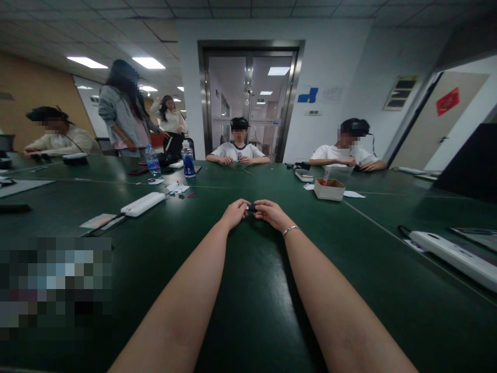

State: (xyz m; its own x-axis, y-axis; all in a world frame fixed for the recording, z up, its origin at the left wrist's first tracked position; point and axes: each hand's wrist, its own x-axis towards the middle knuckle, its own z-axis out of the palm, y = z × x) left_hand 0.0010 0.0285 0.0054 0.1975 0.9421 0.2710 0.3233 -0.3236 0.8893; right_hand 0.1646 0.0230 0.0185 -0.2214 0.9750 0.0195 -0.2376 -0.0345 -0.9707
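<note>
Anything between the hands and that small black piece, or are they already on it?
Nothing in the way. The left hand and right hand both meet at the black piece, fingertips on it, over bare table. The cardboard box and power strip lie well off to the sides.

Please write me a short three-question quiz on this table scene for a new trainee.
1. True or false: both hands meet on one small dark object above the green table.
2. Which wrist wears the thin bracelet? A. left B. right C. neither
3. Fill in: the open cardboard box lies ahead and to the ____ of the hands.

Key
1. True: the left hand and the right hand pinch it from either side with their fingertips.
2. B.
3. Right; the white power strip and the two water bottles lie to the left.
</note>
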